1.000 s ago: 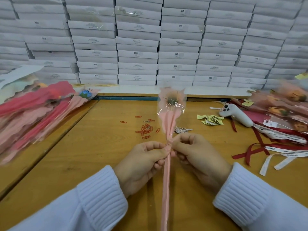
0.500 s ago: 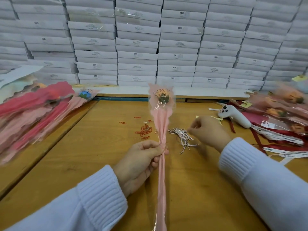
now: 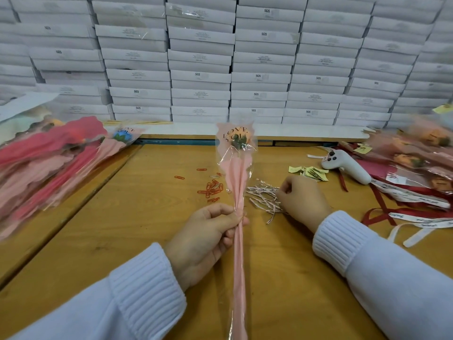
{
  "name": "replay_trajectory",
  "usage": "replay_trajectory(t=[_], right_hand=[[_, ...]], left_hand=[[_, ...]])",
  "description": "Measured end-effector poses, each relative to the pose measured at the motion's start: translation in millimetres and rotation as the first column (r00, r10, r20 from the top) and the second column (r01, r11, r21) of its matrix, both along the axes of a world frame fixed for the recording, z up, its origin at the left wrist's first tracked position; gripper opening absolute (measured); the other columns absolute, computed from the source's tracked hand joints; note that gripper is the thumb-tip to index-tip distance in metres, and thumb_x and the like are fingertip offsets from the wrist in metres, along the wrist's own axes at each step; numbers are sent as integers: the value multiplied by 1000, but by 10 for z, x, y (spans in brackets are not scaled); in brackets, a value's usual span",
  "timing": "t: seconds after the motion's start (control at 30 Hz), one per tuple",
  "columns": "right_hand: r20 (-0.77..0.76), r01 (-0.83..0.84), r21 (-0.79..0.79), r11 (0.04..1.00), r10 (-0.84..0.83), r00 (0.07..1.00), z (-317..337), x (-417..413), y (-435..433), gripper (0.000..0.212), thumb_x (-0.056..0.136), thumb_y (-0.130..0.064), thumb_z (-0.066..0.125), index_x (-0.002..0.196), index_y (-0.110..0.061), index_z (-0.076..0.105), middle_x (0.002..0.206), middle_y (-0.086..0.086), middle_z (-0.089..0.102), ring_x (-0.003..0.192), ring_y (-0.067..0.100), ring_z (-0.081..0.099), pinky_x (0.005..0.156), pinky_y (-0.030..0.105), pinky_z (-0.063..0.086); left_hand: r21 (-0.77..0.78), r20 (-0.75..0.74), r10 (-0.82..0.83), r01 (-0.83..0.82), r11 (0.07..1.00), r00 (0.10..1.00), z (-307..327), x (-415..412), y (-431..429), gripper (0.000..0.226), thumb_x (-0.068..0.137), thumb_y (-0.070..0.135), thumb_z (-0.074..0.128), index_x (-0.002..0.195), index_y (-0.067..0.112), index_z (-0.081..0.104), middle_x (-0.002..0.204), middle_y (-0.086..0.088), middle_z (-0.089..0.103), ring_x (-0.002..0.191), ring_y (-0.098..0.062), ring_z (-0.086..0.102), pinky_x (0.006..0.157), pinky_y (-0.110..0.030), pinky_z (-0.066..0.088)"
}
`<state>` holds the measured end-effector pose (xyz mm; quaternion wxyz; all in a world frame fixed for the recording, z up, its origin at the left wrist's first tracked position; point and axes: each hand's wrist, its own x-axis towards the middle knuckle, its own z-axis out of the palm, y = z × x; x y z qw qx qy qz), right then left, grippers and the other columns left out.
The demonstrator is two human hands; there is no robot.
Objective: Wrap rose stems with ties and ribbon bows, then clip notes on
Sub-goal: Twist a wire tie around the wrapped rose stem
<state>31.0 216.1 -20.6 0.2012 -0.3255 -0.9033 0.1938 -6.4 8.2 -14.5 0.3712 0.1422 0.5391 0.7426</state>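
In the head view, the rose (image 3: 237,177) is held upright over the desk (image 3: 137,217), pinched mid-stem by the curled left grip (image 3: 203,239); its lower end is cut off. The right grip (image 3: 304,200) is curled at the ties (image 3: 261,197); whether one is held cannot be told.

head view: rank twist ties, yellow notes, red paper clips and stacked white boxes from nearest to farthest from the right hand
From the right hand:
1. twist ties: at its fingertips, just to its left.
2. yellow notes: right behind the knuckles.
3. red paper clips: further left, past the wrapped rose.
4. white boxes: stacked along the back, beyond the table edge.
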Motion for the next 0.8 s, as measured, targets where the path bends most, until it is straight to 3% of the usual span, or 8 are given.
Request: replay_trajectory(t=[0.17,0.27,0.4,0.53,0.7,0.8], right_hand=[[-133,-3,-87,996,-9,991,15,25,3,3,88,-18,64,88,-20,62,77,-4,65,77,16,63,72,36,53],[-170,-26,-109,994,7,985,25,61,-3,16,85,-16,68,99,-25,66,76,-8,67,75,14,65,78,38,55],[-120,-23,-87,996,12,993,47,80,-6,12,84,-21,69,74,-27,67,76,-7,65,75,15,65,75,38,56],[-134,1,-72,997,-11,991,50,78,-14,10,86,-25,67,75,-26,67,82,-7,65,78,12,60,73,33,52],[-177,3,-164,986,-33,984,107,87,-58,10,88,-23,63,82,-19,70,82,-4,66,79,17,65,76,37,54],[-183,24,-192,981,-60,981,180,123,-86,12,88,-17,60,78,-16,67,76,-2,65,69,13,60,59,29,49]], left_hand=[[0,2,8,-8,1000,1000,16,15,-3,6,87,0,59,82,0,62,64,-6,65,39,-2,40,36,-11,35],[2,3,5,-5,1000,1000,23,19,-4,5,87,1,59,83,0,61,64,-6,65,40,-2,40,36,-10,35],[-2,0,-6,6,1000,1000,29,20,-22,4,87,1,59,86,-1,62,64,-6,65,41,-3,40,37,-10,36],[-9,-3,-14,14,1000,1000,31,18,-26,4,87,2,59,88,-1,62,64,-5,65,41,-3,41,37,-11,37],[0,2,2,-2,1000,1000,25,16,-17,3,88,0,58,86,-1,61,63,-6,65,40,-2,40,36,-11,35],[30,19,14,-14,999,1000,23,9,-11,3,88,-1,57,91,-2,58,62,-7,64,39,-3,40,35,-11,35]])
